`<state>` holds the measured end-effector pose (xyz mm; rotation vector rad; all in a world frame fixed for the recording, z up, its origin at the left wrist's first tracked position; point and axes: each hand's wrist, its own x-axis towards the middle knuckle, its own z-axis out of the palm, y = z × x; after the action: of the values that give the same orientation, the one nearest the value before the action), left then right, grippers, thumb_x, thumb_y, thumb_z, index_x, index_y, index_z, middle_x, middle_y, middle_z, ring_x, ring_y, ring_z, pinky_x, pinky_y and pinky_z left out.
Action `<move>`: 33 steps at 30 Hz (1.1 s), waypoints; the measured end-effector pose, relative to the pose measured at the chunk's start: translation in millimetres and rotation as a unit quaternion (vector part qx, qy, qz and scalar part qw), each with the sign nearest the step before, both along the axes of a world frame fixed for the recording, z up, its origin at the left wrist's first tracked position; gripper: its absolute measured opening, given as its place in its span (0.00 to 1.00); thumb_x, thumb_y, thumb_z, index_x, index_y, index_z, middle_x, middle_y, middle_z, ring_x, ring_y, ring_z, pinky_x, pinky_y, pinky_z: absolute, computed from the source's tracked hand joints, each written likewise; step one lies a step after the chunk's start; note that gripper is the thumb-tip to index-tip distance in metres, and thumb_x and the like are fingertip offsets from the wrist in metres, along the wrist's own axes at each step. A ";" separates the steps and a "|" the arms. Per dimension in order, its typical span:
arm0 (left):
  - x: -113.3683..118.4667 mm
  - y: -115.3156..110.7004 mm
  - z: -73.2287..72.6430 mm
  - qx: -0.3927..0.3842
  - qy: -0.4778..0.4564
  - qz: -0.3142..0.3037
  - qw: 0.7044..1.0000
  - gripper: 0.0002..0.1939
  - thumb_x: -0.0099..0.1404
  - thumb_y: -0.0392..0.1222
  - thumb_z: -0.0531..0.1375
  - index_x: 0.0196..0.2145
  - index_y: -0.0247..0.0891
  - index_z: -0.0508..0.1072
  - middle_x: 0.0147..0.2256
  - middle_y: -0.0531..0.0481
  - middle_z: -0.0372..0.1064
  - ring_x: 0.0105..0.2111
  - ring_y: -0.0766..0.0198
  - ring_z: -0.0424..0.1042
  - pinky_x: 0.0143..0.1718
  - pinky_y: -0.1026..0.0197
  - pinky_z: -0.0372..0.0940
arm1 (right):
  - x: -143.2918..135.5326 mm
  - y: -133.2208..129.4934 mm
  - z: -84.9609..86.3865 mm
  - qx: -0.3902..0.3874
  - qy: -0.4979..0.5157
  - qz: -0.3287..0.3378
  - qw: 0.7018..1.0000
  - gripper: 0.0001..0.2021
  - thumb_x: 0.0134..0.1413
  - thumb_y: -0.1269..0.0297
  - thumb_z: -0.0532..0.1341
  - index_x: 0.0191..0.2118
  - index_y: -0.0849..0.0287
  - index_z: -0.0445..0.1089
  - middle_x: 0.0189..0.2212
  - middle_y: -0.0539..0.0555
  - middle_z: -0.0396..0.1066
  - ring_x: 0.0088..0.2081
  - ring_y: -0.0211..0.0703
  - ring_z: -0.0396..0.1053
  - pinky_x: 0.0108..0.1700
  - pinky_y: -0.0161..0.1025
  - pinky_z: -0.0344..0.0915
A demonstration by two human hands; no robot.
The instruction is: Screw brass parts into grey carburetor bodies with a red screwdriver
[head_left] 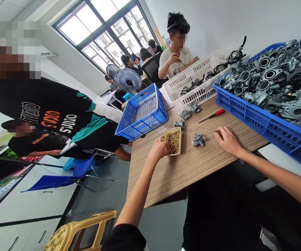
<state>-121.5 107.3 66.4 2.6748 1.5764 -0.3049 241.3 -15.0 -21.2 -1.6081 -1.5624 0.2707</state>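
My left hand [158, 149] is at the left rim of a small yellowish tray [179, 130] filled with brass screws [174, 143]. Its fingers curl at the rim, and whatever they pinch is too small to name. My right hand [226, 139] rests on the wooden table [163, 184], fingers loosely bent and apart, nothing in it. Between the hands lies a grey metal carburetor [198, 140]. Behind the tray sits another carburetor [179, 123], with further metal parts [185, 114] near the white crate. A red-handled screwdriver [218, 113] lies beyond my right hand.
A blue crate [257, 113] heaped with carburetors stands at the right. A white crate [189, 101] and another blue crate [142, 120] line the far side. Across the table sits a person [178, 59]; another person [53, 108] stands at the left. A yellow stool [87, 223] is below left.
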 end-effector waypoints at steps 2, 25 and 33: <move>-1.8 2.1 -2.4 -0.003 -0.008 -0.001 1.000 0.06 0.55 0.35 0.68 0.33 0.40 0.79 0.64 0.37 0.60 0.61 0.43 0.66 0.62 0.47 0.67 | 0.4 -0.1 0.0 -0.002 -0.002 -0.001 1.000 0.10 0.70 0.55 0.53 0.42 0.53 0.68 0.42 0.60 0.76 0.47 0.58 0.74 0.53 0.54 0.68; 4.4 12.7 9.1 0.048 -0.081 -0.020 0.995 0.06 0.66 0.42 0.59 0.31 0.40 0.72 0.49 0.41 0.73 0.50 0.50 0.73 0.58 0.48 0.67 | -0.2 -1.1 1.5 -0.015 -0.002 0.004 1.000 0.11 0.70 0.54 0.53 0.42 0.53 0.68 0.42 0.60 0.76 0.47 0.58 0.73 0.53 0.56 0.68; 23.9 22.3 -3.1 0.046 -0.142 -0.041 0.988 0.07 0.70 0.41 0.58 0.34 0.41 0.74 0.45 0.42 0.74 0.50 0.52 0.72 0.59 0.50 0.67 | -0.9 -1.5 3.1 -0.011 -0.012 0.005 1.000 0.11 0.70 0.55 0.53 0.43 0.53 0.69 0.42 0.61 0.76 0.46 0.58 0.74 0.52 0.54 0.68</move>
<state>-97.7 129.6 63.4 2.7031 1.4317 0.1478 240.4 -16.5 -18.2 -1.6263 -1.5906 0.2765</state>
